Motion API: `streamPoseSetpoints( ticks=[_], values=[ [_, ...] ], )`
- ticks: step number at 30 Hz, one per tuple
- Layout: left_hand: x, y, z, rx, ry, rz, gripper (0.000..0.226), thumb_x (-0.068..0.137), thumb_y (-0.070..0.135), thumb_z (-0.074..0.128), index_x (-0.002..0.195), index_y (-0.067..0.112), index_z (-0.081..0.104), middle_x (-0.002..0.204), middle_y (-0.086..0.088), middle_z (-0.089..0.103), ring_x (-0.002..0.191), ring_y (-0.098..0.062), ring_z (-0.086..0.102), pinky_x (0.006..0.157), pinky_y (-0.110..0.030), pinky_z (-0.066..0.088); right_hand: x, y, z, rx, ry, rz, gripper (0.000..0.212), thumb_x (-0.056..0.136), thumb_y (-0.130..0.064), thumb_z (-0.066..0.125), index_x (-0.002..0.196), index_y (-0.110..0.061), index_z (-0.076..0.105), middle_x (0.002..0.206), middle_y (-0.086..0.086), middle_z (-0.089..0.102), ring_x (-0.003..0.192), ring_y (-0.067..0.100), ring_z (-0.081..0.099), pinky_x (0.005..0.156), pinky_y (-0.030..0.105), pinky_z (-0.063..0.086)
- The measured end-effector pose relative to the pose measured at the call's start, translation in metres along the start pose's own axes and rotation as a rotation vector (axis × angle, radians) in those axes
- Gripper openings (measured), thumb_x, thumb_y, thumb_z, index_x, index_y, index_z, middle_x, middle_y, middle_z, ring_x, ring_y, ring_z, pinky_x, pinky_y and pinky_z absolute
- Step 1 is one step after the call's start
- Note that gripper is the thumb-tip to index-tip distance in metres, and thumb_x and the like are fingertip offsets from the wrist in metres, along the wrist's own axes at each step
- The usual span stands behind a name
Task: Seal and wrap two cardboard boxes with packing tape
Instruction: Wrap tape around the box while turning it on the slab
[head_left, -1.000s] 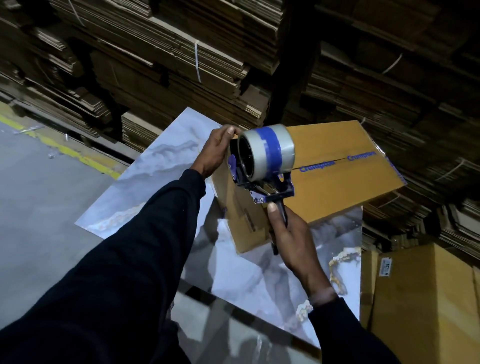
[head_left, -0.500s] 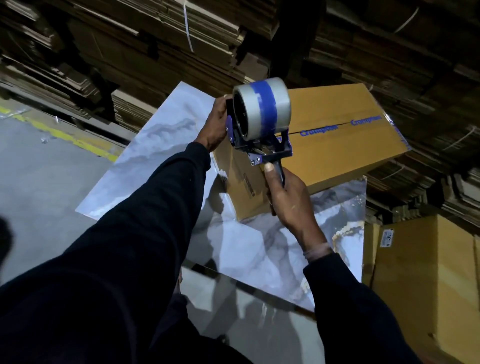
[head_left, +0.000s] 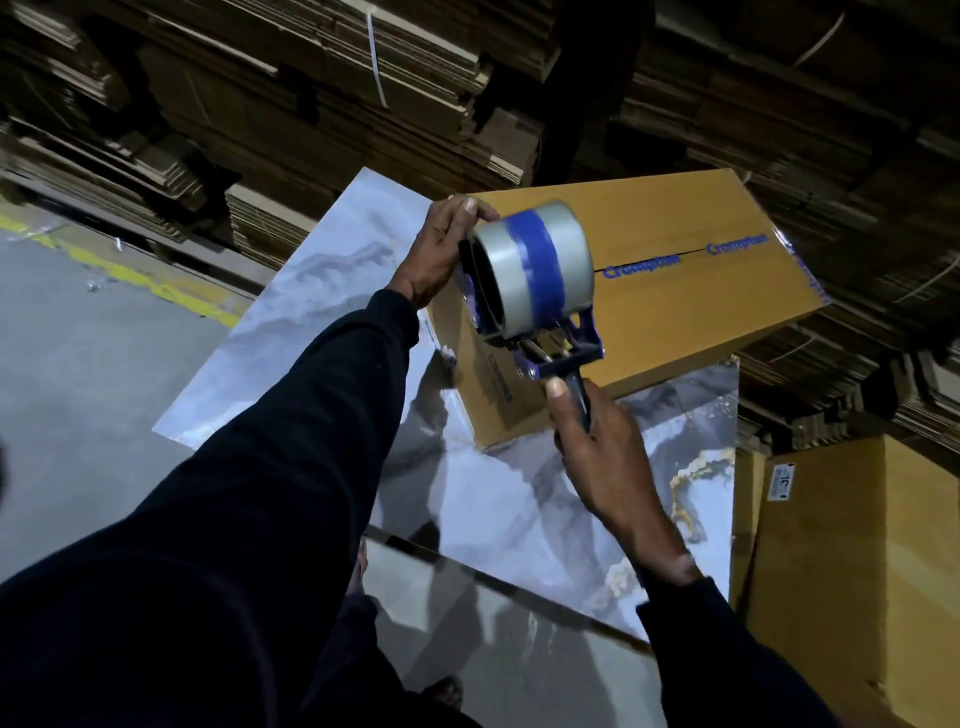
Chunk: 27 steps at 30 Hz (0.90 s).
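A tan cardboard box (head_left: 691, 306) with blue printed lettering along its taped top seam lies on a marble-patterned table (head_left: 498, 499). My left hand (head_left: 441, 254) grips the box's near top corner. My right hand (head_left: 602, 457) holds the handle of a blue tape dispenser (head_left: 540, 280), which carries a clear roll with a blue stripe. The dispenser sits against the box's near end face, close to the top edge. A second tan box (head_left: 857, 571) with a white label stands low at the right, beside the table.
Tall stacks of flattened cardboard (head_left: 311, 104) fill the background behind the table. A grey floor (head_left: 78, 389) with a yellow line (head_left: 130, 270) lies to the left. Another glossy slab (head_left: 493, 649) sits just below the table's near edge.
The dispenser has slid rightward along the box's near end. My left hand stays on the box corner, its thumb now over the top edge. The view has shifted slightly.
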<state>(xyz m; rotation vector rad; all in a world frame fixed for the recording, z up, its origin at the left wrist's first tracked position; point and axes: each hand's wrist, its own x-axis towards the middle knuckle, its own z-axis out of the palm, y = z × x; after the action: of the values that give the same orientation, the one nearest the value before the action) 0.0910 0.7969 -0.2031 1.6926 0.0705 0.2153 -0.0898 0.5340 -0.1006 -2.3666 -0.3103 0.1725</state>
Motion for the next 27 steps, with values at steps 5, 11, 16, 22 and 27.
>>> streamPoseSetpoints(
  ticks=[5,11,16,22,27],
  values=[
    [-0.013,0.013,0.001,0.018,0.003,0.083,0.041,0.116,0.041,0.033,0.114,0.028,0.071,0.124,0.005,0.063,0.132,-0.013,0.049,0.113,-0.028,0.037,-0.031,0.021,-0.003,0.003,0.017,-0.011,0.030,0.106,-0.063,0.040,0.085,-0.044,0.049,0.063,0.000,0.051,0.058,0.018,0.052,0.056,0.042,0.041],
    [-0.012,0.011,0.001,-0.050,-0.016,0.073,0.041,0.115,0.043,0.033,0.116,0.028,0.071,0.129,0.003,0.061,0.137,-0.012,0.048,0.115,-0.026,0.036,-0.036,0.034,0.009,0.064,0.029,-0.033,0.014,0.105,-0.061,0.041,0.101,-0.051,0.050,0.062,0.000,0.048,0.052,0.010,0.044,0.052,0.035,0.035],
    [-0.004,0.009,0.004,-0.118,-0.025,0.047,0.039,0.114,0.039,0.038,0.112,0.024,0.074,0.130,-0.004,0.062,0.133,-0.016,0.050,0.111,-0.027,0.039,-0.038,0.037,0.015,0.146,0.029,0.001,0.017,0.104,-0.063,0.041,0.106,-0.050,0.052,0.066,0.011,0.048,0.060,0.033,0.048,0.055,0.051,0.042],
    [-0.008,0.016,0.010,-0.128,0.009,0.037,0.032,0.113,0.030,0.041,0.110,0.019,0.071,0.128,-0.004,0.063,0.127,-0.011,0.053,0.101,-0.016,0.042,-0.040,0.028,0.010,0.167,0.041,0.042,0.029,0.103,-0.065,0.041,0.104,-0.041,0.057,0.063,0.012,0.047,0.058,0.034,0.048,0.054,0.054,0.044],
    [-0.011,0.021,0.008,-0.074,0.030,0.057,0.034,0.115,0.025,0.038,0.110,0.011,0.068,0.123,-0.007,0.064,0.115,0.005,0.052,0.096,-0.009,0.039,-0.038,0.009,-0.004,0.016,0.025,0.052,0.026,0.106,-0.053,0.044,0.110,-0.035,0.061,0.065,0.000,0.056,0.055,0.014,0.052,0.052,0.027,0.036]
  ],
)
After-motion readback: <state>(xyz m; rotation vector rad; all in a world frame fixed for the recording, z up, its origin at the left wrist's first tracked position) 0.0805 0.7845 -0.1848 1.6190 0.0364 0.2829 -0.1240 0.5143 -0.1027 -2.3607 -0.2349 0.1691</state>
